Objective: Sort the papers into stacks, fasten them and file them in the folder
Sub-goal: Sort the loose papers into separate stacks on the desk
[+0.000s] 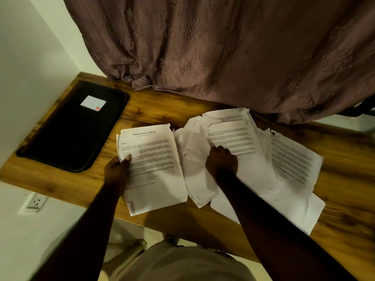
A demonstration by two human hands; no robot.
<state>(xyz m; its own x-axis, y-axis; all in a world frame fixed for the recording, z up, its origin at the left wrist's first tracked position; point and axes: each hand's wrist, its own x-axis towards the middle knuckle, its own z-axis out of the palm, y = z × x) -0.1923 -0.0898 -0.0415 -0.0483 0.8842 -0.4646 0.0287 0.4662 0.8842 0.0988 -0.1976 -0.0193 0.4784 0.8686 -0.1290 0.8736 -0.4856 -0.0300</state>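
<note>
1. Fingers (127,159) of the left hand (116,172) pinch the left edge of a printed sheet (152,165), with the thumb on top.
2. I see that sheet lying flat in the middle of the frame, on the wooden surface (154,110). It has a title line at its top and lines of dark text below.
3. I see the right hand (222,161) just right of the middle, with its fingers bent down onto a pile of papers (263,159). I cannot tell if they grip a sheet or only press on it.
4. The pile is messy. Its sheets lie over each other, some with torn or bent edges, and it spreads out to the right of the frame. Its left side is right up against the printed sheet.
5. The black folder (67,134) lies flat and closed at the left of the frame, apart from the papers. A small white label (93,103) is stuck on it.
6. A brown curtain (223,47) fills the top of the frame, and its hem rests on the back of the surface.
7. A wall socket (36,201) sits at the lower left.
</note>
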